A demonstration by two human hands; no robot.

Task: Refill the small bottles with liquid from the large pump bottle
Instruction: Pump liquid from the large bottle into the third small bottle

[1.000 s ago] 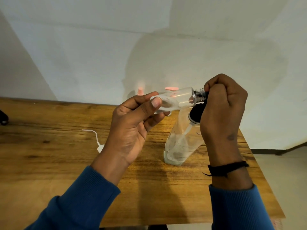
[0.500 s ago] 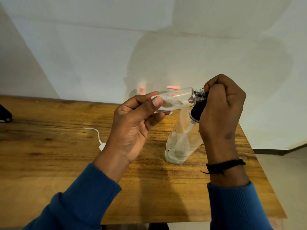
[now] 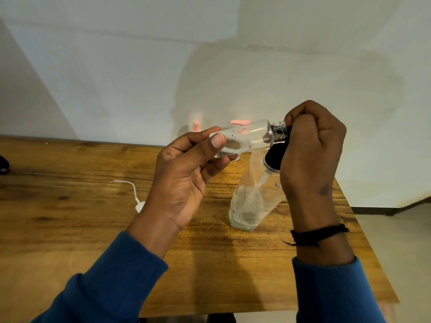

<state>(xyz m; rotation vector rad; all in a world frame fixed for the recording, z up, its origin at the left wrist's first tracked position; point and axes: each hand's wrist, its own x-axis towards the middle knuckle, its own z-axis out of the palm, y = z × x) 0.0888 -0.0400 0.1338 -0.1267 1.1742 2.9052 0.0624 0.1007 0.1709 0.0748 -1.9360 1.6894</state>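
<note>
Here, a small clear bottle (image 3: pixel 242 138) lies nearly level above the table's (image 3: pixel 70 229) far edge, its neck at 3 o'clock against the large pump bottle's (image 3: pixel 251 201) black pump head (image 3: pixel 276 155). The left hand (image 3: pixel 184 178) pinches its base; the right hand (image 3: pixel 312 150) curls over the pump. Keeping nozzle and mouth aligned, with short, gentle presses, should avoid spills.

Above the wooden desk (image 3: pixel 70 229) the left hand (image 3: pixel 184 178) holds a clear small bottle (image 3: pixel 245 138) nearly level, neck toward the right hand (image 3: pixel 312 155); that hand is curled over the black pump head of the tilted large pump bottle (image 3: pixel 251 203); a white cable (image 3: pixel 130 190) lies left.
</note>
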